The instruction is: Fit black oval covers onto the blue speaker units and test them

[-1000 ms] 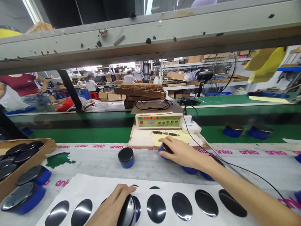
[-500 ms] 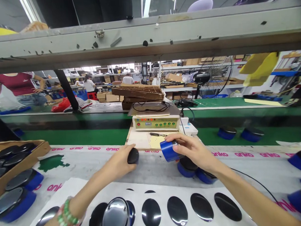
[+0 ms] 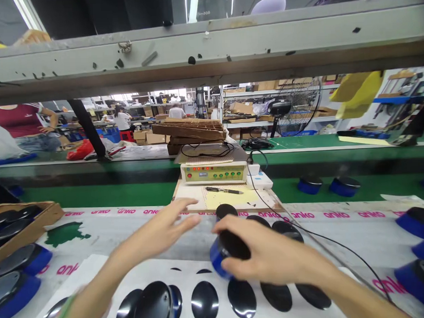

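Observation:
My right hand (image 3: 257, 250) is wrapped round a blue-sided round part with a black top (image 3: 218, 256), held tilted over the upper edge of a white sheet (image 3: 181, 266). To its left, my left hand (image 3: 171, 227) has its fingers apart and nothing in them. A round black-topped piece (image 3: 226, 210) stands just behind my right hand, with more black tops (image 3: 287, 228) beyond the knuckles, partly hidden. Glossy black ovals (image 3: 205, 302) lie in a row on the sheet. One blue-and-black part (image 3: 153, 305) sits on the sheet at the front left.
A cardboard box (image 3: 50, 213) of black-topped parts stands at left, with blue parts (image 3: 20, 293) beside it. More blue parts (image 3: 417, 221) are at right. Ahead sits a control box (image 3: 214, 173) with a pen (image 3: 223, 190) before it. A cable crosses the right side; a shelf beam (image 3: 208, 48) spans above.
My left hand has let go of the small black piece and opened. My right hand has moved down and toward me with a blue part in its grip. The view has shifted slightly.

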A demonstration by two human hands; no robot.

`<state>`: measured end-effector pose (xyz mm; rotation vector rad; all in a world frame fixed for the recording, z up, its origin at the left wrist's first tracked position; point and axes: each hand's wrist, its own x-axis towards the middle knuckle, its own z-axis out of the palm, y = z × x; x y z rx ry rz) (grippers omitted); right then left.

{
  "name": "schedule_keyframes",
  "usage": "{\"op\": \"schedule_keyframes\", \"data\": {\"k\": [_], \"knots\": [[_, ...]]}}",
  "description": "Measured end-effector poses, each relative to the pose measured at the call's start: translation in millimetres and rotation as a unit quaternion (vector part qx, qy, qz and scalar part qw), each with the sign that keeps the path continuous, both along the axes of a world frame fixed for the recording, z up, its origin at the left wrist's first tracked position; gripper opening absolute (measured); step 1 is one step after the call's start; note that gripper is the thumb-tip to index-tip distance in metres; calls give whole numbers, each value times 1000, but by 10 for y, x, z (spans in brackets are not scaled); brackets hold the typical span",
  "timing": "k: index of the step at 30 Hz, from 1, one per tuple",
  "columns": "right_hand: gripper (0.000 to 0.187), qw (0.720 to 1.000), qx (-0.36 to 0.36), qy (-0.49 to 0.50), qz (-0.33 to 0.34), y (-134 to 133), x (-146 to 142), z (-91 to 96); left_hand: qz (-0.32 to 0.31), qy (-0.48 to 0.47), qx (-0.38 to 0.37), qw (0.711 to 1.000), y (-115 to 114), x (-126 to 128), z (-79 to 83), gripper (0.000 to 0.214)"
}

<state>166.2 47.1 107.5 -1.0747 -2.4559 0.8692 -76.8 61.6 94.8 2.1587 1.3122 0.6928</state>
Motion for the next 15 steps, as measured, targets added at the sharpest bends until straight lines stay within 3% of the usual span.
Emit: {"op": "schedule_keyframes", "data": {"k": [2, 5, 7, 9, 11, 15], "knots": [[55, 999, -31, -42, -3, -106, -194, -146, 80, 56, -10, 995, -394, -220, -64, 47], [60, 998, -40, -55, 8, -191, -449, -304, 106, 178, 6, 978, -817, -353, -427, 75], [57, 998, -27, -43, 34, -192, -541, -331, 93, 230, 17, 969, -919, -338, -682, 90], [53, 998, -12, -34, 58, -160, -532, -323, 99, 261, 22, 960, -912, -274, -819, 94], [50, 996, 54, -43, 52, -107, -412, -336, 106, 279, 20, 954, -867, -176, -819, 93], [48, 961, 240, -116, -73, 25, 73, -524, 133, 343, 41, 929, -891, 84, -670, 72]]}}
